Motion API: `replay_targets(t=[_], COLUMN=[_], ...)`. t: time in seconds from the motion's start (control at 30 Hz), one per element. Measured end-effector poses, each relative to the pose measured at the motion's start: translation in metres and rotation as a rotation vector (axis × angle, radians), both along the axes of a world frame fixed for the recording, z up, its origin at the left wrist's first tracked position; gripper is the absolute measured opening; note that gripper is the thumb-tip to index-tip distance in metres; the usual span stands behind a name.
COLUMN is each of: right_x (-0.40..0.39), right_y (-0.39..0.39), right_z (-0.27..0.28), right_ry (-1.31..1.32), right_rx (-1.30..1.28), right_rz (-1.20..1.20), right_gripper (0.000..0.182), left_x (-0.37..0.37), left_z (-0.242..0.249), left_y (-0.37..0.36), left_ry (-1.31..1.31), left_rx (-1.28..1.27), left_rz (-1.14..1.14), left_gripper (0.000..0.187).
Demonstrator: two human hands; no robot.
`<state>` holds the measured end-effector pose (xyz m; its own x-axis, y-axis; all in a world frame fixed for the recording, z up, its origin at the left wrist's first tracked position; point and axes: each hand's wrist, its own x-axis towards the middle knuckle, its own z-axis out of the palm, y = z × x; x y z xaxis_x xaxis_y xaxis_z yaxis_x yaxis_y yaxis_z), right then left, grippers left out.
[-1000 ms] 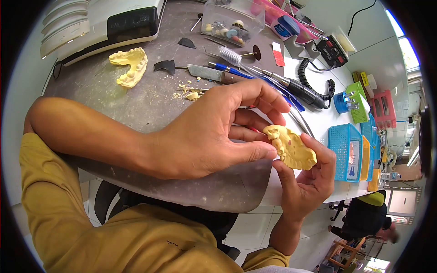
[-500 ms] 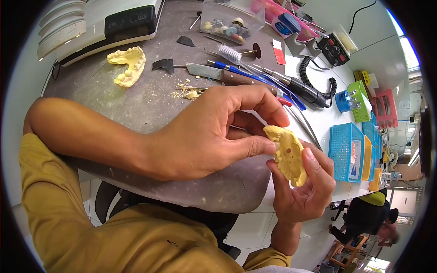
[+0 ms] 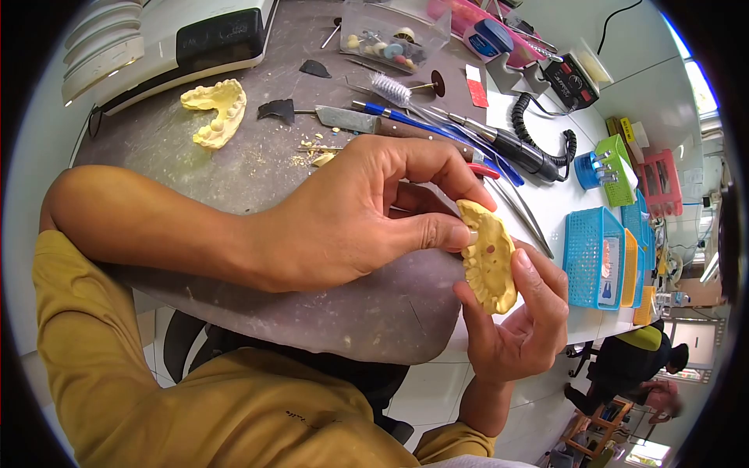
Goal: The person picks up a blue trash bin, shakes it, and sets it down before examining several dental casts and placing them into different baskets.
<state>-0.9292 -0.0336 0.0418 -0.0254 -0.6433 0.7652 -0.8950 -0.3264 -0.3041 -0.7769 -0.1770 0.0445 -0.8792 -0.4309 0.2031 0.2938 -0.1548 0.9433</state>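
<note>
The yellow tooth cast is held up near the worktop's rounded corner; the left hand pinches its upper edge between thumb and fingers; the right hand grips its lower part, thumb and fingers on opposite sides; beyond lie a knife, a brush and a second cast; a blue basket stands to the right.

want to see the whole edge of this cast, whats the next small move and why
I'd probably ease the thumb of the left hand off the yellow cast: it covers part of the edge, while the right hand already supports the cast lower down.
</note>
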Motion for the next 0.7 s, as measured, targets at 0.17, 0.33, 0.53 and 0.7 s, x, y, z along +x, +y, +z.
replay_targets(t=[0.17,0.33,0.53,0.7], right_x=[0.0,-0.005,-0.007,-0.011], right_y=[0.0,0.001,0.009,0.012], right_z=[-0.001,-0.002,0.002,0.009], right_ry=[-0.024,-0.086,-0.556,-1.015], right_rx=[0.002,0.009,0.198,0.432], right_rz=[0.01,0.047,0.115,0.249], right_gripper=[0.052,0.054,0.055,0.046], left_x=[0.001,0.001,0.001,0.002], left_z=[0.001,0.001,-0.001,-0.003], left_y=[0.001,0.0,0.005,0.006], left_ry=[-0.002,-0.021,0.051,0.098], left_rx=[0.008,-0.022,-0.008,-0.149], left_rz=[0.006,0.006,0.006,-0.016], left_gripper=[0.023,0.024,0.024,0.019])
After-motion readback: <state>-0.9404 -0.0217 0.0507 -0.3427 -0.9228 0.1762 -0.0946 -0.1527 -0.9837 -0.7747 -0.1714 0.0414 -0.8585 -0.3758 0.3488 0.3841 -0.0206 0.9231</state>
